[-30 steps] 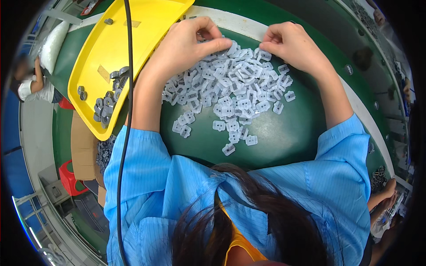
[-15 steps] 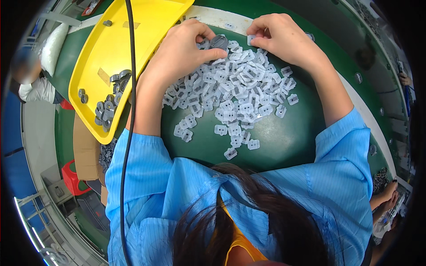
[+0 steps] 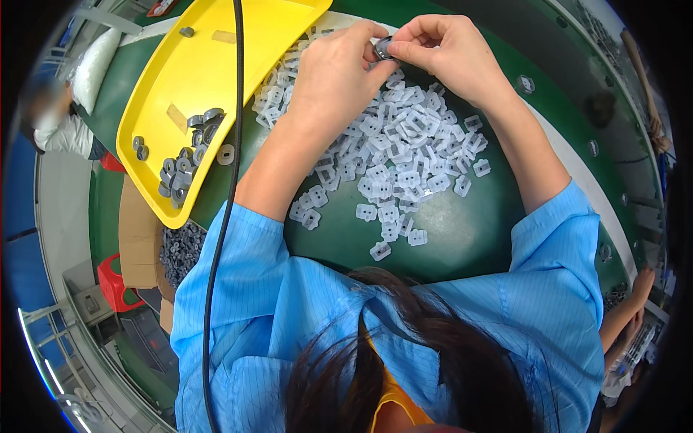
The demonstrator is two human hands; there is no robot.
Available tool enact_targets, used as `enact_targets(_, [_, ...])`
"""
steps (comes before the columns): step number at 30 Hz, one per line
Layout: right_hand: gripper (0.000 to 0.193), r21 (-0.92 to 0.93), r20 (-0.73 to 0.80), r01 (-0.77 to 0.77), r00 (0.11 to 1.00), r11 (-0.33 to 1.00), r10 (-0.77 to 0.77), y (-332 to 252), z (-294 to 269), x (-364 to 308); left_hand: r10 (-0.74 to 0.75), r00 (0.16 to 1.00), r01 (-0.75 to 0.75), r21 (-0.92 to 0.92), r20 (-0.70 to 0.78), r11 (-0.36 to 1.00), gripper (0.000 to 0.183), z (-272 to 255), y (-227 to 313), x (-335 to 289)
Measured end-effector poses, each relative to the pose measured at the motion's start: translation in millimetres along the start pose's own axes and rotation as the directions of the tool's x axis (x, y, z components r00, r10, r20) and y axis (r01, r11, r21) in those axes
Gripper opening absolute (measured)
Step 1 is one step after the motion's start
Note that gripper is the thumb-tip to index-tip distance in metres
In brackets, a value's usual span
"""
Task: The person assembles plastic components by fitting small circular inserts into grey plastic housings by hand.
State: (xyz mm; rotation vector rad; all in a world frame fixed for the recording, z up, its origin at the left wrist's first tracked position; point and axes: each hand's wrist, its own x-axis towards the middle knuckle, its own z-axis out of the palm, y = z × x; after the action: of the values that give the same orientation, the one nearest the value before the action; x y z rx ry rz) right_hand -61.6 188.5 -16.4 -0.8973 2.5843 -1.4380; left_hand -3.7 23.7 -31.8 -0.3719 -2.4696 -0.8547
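Over the far edge of the pile, my two hands meet at a small grey round plastic part (image 3: pixel 383 48), which is tilted on its side. My left hand (image 3: pixel 333 76) has its thumb and fingers closed around the part from the left. From the right, the fingertips of my right hand (image 3: pixel 449 59) pinch at the same part. Whether a translucent piece sits between my right fingertips and the part is hidden. Below lies a heap of small translucent plastic pieces (image 3: pixel 411 130), with several loose ones nearer to me.
A yellow tray (image 3: pixel 144 108) with several grey round parts (image 3: pixel 180 173) stands at the left. A black cable (image 3: pixel 234 123) hangs across the view. Beside the table, a cardboard box (image 3: pixel 138 245) holds more grey parts (image 3: pixel 182 249). Other people's hands (image 3: pixel 635 289) show at the right.
My right hand has moved left to the grey part, and its translucent piece no longer shows. My left hand has moved right, and the grey part has been tilted up.
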Motion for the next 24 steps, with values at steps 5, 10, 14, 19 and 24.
enact_targets(5, [0.02, -0.05, 0.065, -0.054, 0.996, 0.997, 0.057, -16.9, -9.4, 0.5, 0.089, 0.995, -0.081, 0.127, -0.055, 0.989, 0.028, -3.5, 2.8, -2.4])
enact_targets(10, [0.02, 0.365, 0.04, -0.116, 0.993, 0.924, 0.109, -2.2, 1.9, -2.1, 0.175, 0.971, -0.165, 0.071, -0.165, 0.984, 0.028, -3.3, 0.9, -1.6])
enact_targets(14, [0.019, 0.295, -0.082, -0.05, 0.994, 0.954, 0.078, -1.5, 3.0, -6.5, 0.085, 0.985, -0.094, -0.05, -0.153, 0.994, 0.027, -3.6, 4.4, -3.0])
enact_targets(19, [0.022, 0.369, -0.108, -0.013, 0.992, 0.929, 0.057, -6.9, 4.2, -6.7, 0.096, 0.981, -0.115, -0.104, -0.169, 0.988, 0.028, -5.3, 5.7, -0.3])
enact_targets(24, [0.024, 0.486, 0.237, -0.214, 0.966, 0.847, 0.108, -2.5, -10.6, -4.4, 0.244, 0.947, -0.262, -0.065, -0.208, 0.963, 0.028, -11.9, 6.5, -1.0])
